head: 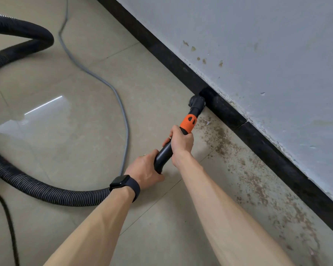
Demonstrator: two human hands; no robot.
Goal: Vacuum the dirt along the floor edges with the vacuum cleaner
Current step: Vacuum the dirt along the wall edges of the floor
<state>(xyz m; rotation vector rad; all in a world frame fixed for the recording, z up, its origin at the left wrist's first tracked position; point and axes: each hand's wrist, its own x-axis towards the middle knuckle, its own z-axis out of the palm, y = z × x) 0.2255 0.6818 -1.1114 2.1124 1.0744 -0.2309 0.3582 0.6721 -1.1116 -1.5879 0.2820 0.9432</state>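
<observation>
We grip the wand (162, 154) with both hands, left hand (144, 169) at its rear end, right hand (181, 141) behind the orange collar (188, 121); the nozzle (197, 102) sits against the skirting (267, 146), dirt (221, 139) on the floor (85, 131) just beside it

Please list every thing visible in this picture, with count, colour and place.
floor: one, beige tiles
wall: one, pale grey, right
baseboard: one, black, under the wall
dirt: many specks, brown, along the baseboard
vacuum tube: one, black with orange collar, slanting toward the baseboard
nozzle: one, black, against the baseboard
hose: one, black ribbed, looping over the floor, left
cable: one, grey, winding across the floor
cord: one, black, bottom left
watch: one, black, left wrist
left hand: one, gripping the tube's rear end
right hand: one, gripping the tube below the collar
</observation>
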